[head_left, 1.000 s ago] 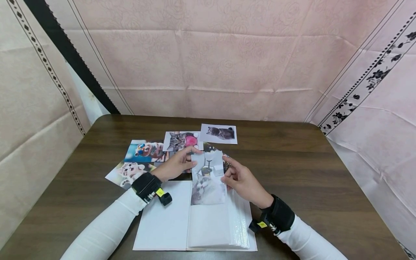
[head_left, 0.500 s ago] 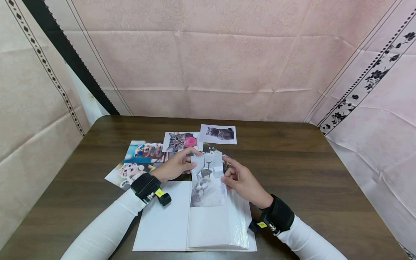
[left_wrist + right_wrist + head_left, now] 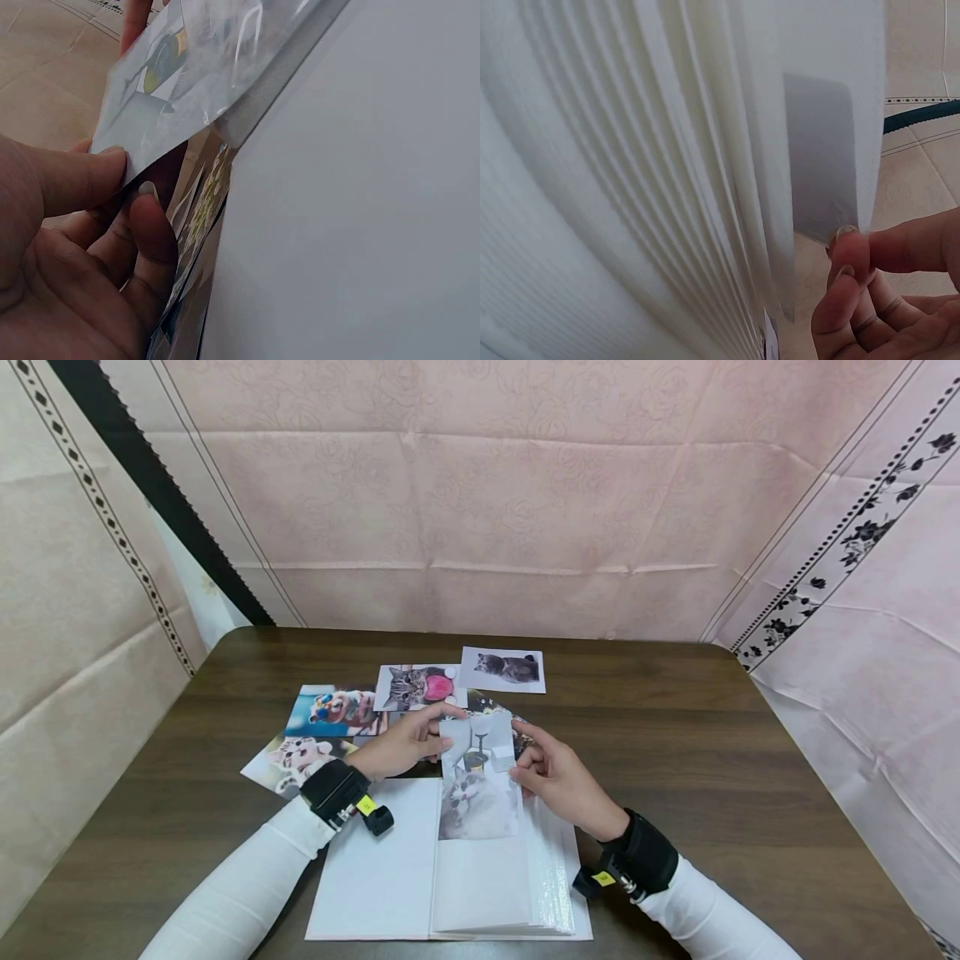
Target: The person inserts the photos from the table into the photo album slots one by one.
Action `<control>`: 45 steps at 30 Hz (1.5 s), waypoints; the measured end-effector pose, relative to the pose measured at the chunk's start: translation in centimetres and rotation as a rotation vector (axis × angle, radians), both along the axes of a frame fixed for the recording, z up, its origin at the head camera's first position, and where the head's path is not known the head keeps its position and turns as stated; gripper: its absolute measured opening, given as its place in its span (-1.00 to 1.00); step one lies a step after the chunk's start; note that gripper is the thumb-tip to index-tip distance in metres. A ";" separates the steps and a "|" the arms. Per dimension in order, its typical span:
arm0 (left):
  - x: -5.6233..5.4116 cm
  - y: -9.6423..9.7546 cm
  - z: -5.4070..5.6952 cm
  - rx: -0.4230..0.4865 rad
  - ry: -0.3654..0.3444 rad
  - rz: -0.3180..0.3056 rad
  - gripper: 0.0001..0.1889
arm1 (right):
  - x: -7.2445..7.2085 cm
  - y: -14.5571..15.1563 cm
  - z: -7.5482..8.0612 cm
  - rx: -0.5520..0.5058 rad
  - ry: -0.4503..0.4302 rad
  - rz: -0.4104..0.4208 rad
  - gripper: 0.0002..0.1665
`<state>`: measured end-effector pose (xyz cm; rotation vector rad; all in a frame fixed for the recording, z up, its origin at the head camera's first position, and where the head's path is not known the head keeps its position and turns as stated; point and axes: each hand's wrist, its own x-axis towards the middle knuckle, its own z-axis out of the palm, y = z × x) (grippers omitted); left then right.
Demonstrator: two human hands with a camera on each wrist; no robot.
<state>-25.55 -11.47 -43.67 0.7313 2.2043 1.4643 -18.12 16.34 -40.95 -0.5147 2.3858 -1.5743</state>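
In the head view a pale photo of a white cat and a glass lies partly within the clear pocket page of an open photo album, its top end sticking out beyond the page. My left hand pinches the photo's upper left corner; the left wrist view shows the thumb on top and fingers curled beneath. On the other side my right hand pinches the right edge of the page near the photo. Seen from the right wrist, thumb and fingers meet at that edge, beside the fanned pages.
Beyond the album lie several loose photos: a grey cat, a tabby with a pink object, a blue-backed one and a pale cat. Another dark photo is partly hidden behind the held one. The wooden table extends around.
The photo has slid slightly toward me, its lower edge now a little further down the pocket page. Both hands keep nearly the same place and hold.
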 end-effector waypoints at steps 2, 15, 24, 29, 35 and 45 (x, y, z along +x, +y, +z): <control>0.0 0.0 0.0 -0.014 0.011 -0.001 -0.53 | 0.0 0.0 0.0 -0.004 -0.001 0.001 -0.19; 0.0 0.0 -0.1 -0.029 0.046 -0.013 -0.50 | -0.1 0.0 -0.2 -0.012 -0.003 -0.009 -0.19; -0.1 0.0 0.0 -0.018 0.041 -0.025 -0.51 | 0.0 0.0 0.0 -0.008 -0.004 -0.010 -0.19; 0.0 0.0 -0.1 -0.030 0.031 -0.031 -0.53 | -0.1 -0.1 -0.1 -0.006 -0.004 -0.011 -0.20; 0.0 0.0 -0.1 -0.028 0.022 -0.044 -0.55 | -0.1 -0.1 -0.1 -0.013 0.001 -0.005 -0.21; 0.0 0.0 0.0 -0.015 0.019 -0.073 -0.59 | 0.0 0.0 0.0 -0.022 0.002 0.003 -0.21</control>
